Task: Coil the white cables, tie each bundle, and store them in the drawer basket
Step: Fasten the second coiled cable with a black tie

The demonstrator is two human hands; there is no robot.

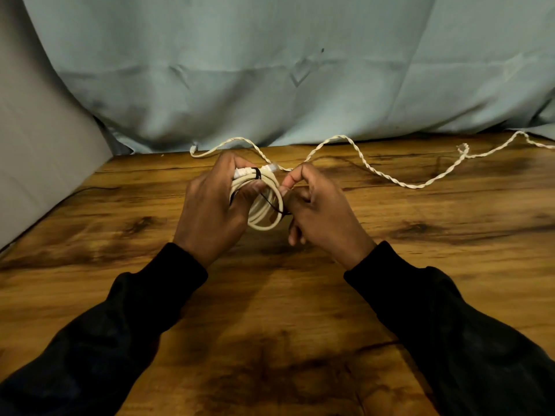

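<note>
A coiled white cable [265,216] is held above the wooden table [270,310] near its middle. My left hand [214,205] grips the coil's left side, fingers curled round the loops. A thin black tie [271,205] is wrapped round the top of the coil and runs down across it. My right hand [318,208] pinches the tie's free end at the coil's right edge. A second, twisted white cable [375,171] lies loose along the table's far edge, from behind my hands out to the right.
A pale blue cloth [270,70] hangs behind the table. A grey surface [39,163] slopes along the left side. Black sleeves cover both forearms. No drawer or basket is in view.
</note>
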